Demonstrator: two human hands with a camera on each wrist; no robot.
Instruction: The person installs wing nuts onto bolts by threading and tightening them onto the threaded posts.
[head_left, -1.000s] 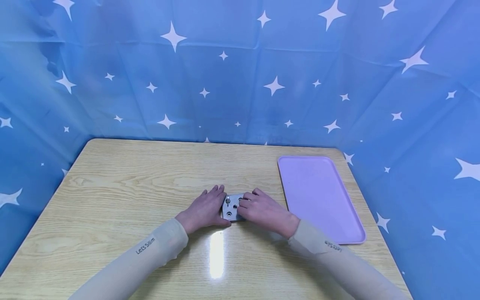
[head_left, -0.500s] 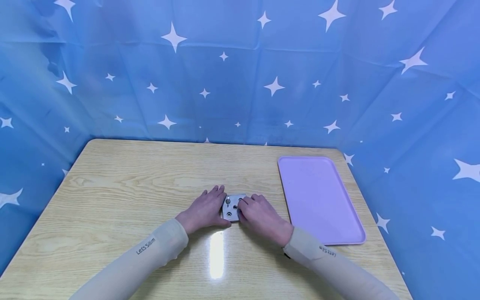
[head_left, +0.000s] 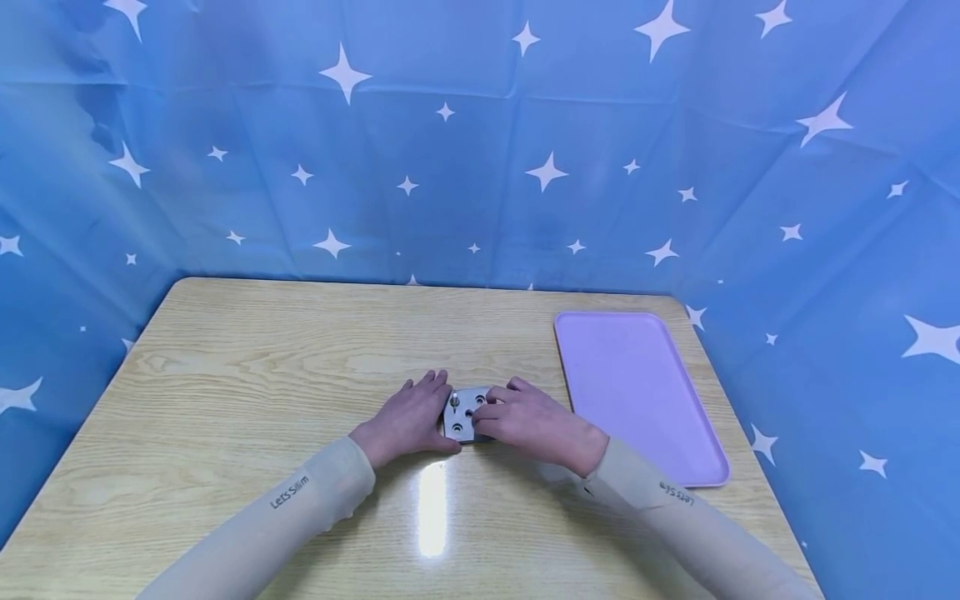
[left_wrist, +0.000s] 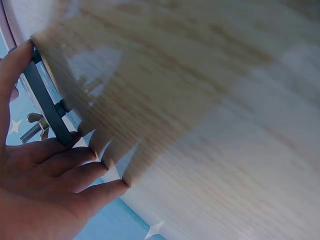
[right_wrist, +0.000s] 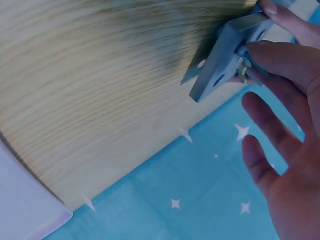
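Note:
A grey metal plate (head_left: 464, 401) with several round holes is near the middle of the table. My left hand (head_left: 408, 421) holds its left end, the thumb at the near edge and the fingers at the far edge. From the far left of the plate stands a threaded bolt (left_wrist: 31, 133) with a brass wing nut (left_wrist: 36, 118) on it. My right hand (head_left: 528, 425) is over the plate's right side. Its thumb (right_wrist: 272, 57) and index finger pinch a small fastener, mostly hidden, at the near right corner. The other right fingers are spread away from the plate.
A purple tray (head_left: 637, 400) lies on the right of the wooden table (head_left: 300, 350), beyond my right hand. A blue star-patterned curtain (head_left: 450, 208) hangs behind the table and along its sides.
My right hand has turned at the wrist, one way and then back, with its fingers staying at the plate's right side. The left hand and the plate have kept their place.

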